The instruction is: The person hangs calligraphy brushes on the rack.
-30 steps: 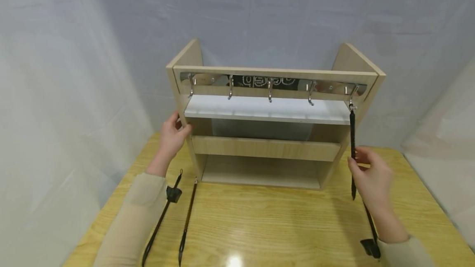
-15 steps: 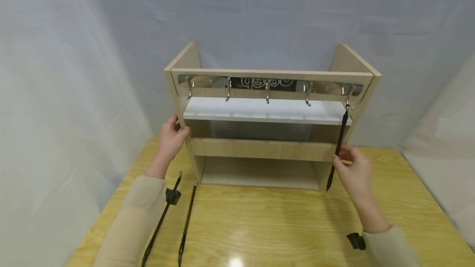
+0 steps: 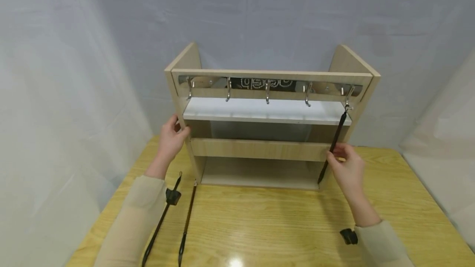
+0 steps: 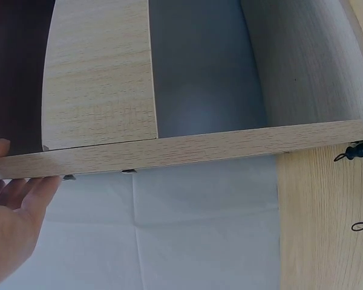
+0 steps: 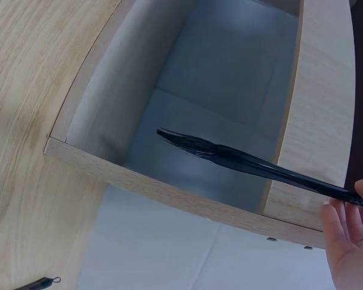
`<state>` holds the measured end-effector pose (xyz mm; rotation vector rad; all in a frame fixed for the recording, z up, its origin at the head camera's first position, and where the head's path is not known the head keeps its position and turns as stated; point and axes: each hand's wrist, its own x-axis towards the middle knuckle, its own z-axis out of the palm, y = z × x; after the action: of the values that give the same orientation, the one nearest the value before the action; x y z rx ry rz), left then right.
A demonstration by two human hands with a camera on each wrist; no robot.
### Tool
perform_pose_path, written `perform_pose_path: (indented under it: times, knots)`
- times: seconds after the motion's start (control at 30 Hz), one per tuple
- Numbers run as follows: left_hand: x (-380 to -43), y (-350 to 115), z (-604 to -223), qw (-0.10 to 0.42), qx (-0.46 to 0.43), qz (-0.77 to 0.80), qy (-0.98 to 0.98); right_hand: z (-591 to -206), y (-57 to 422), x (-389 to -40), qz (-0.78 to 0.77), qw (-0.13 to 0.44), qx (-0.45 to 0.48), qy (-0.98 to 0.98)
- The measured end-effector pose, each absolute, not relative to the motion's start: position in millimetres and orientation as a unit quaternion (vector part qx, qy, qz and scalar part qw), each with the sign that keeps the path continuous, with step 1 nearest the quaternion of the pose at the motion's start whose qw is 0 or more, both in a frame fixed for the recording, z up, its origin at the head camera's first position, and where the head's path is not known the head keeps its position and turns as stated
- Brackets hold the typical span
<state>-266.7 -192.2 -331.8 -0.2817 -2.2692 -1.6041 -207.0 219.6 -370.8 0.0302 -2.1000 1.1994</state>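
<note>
A black writing brush (image 3: 335, 138) hangs tip down by its cord loop from the far right hook (image 3: 349, 96) of a metal hook strip. My right hand (image 3: 349, 167) pinches its handle, and the brush slants with its tip toward lower left. In the right wrist view, the dark bristles (image 5: 187, 142) are in front of the lower compartment. My left hand (image 3: 172, 139) grips the left side panel of the wooden shelf (image 3: 248, 149); the left wrist view has this hand (image 4: 15, 223) around the panel's edge (image 4: 218, 147).
Two more brushes lie at the table's left, one dark (image 3: 157, 228) and one brown-handled (image 3: 188, 217). Another brush end (image 5: 39, 283) lies on the table in the right wrist view. Black wrist devices sit by both cuffs. Four further words are unneeded; cloth (image 3: 259, 19) hangs behind.
My right hand has moved left, swinging the brush's tip left while its loop stays on the hook. My left hand keeps its grip on the panel. The view has shifted slightly.
</note>
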Motion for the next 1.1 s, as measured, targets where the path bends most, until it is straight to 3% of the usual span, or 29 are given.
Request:
perform_pose_path:
  times: [0.7, 1.1]
  knots:
    - [-269.3, -193.1, -329.7, 0.176, -0.102, -0.569, -0.797, -373.5, 221.3, -202.8, 0.479, 0.364, 0.032, -0.798]
    - [-268.5, -194.5, -329.7, 0.180, -0.096, -0.565, -0.799, -379.1, 246.1, -190.2, 0.411, 0.339, 0.011, -0.846]
